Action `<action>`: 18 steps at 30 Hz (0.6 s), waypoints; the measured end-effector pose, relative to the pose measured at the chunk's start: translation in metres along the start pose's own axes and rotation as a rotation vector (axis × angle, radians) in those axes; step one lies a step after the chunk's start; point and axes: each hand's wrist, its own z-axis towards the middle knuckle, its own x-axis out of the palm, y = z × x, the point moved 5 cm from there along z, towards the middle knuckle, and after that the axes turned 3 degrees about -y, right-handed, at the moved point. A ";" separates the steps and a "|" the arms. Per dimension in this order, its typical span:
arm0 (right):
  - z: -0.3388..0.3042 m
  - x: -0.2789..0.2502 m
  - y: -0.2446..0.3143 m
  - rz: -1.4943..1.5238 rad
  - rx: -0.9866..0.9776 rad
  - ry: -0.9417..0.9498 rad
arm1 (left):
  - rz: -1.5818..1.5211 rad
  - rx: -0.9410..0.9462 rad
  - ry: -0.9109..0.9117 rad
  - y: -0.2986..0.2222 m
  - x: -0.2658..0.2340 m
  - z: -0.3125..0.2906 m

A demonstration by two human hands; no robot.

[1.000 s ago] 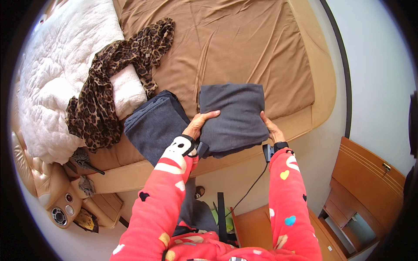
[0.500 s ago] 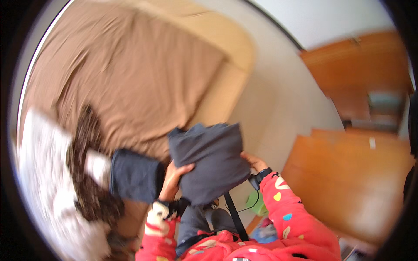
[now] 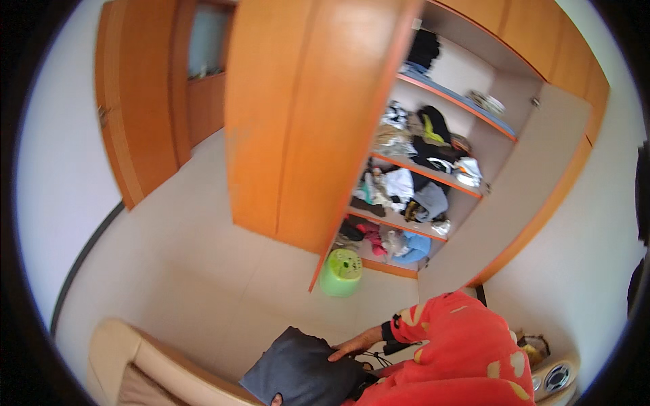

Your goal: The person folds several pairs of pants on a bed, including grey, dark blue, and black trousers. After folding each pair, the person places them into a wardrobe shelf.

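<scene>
A folded dark grey piece of clothing (image 3: 298, 372) is in front of me at the lower edge, its exact kind not shown. My right hand (image 3: 357, 344) grips its right side, thumb lying on top and the other fingers mostly hidden. Of my left hand (image 3: 276, 400), only a digit tip shows, pressed on the cloth's near edge; the rest is out of the picture. Ahead stands a wooden wardrobe (image 3: 291, 122) with a door open. Several untidy heaps of clothes (image 3: 430, 139) fill its shelves.
A light green plastic stool (image 3: 341, 274) stands on the floor by the wardrobe's base. The open wardrobe door (image 3: 518, 176) reaches out on the right. At lower left is the bed's tan edge (image 3: 122, 338). A wooden room door (image 3: 139, 101) stands at the far left.
My view has swung from the bed to the open wardrobe. The folded dark grey clothing stays in my hands, now lower in the picture, and my left hand is mostly out of sight.
</scene>
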 end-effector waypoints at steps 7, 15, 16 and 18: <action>-0.216 -0.056 -0.080 0.757 -0.226 -0.463 | 0.655 -0.104 0.004 0.044 0.207 0.076; -0.419 -0.071 -0.185 0.931 -0.500 -0.482 | 1.135 -0.285 0.183 0.146 0.424 0.112; -0.432 -0.067 -0.195 0.866 -0.516 -0.484 | 1.143 -0.331 0.191 0.160 0.445 0.115; -0.451 -0.070 -0.208 0.868 -0.576 -0.523 | 1.186 -0.357 0.245 0.185 0.484 0.115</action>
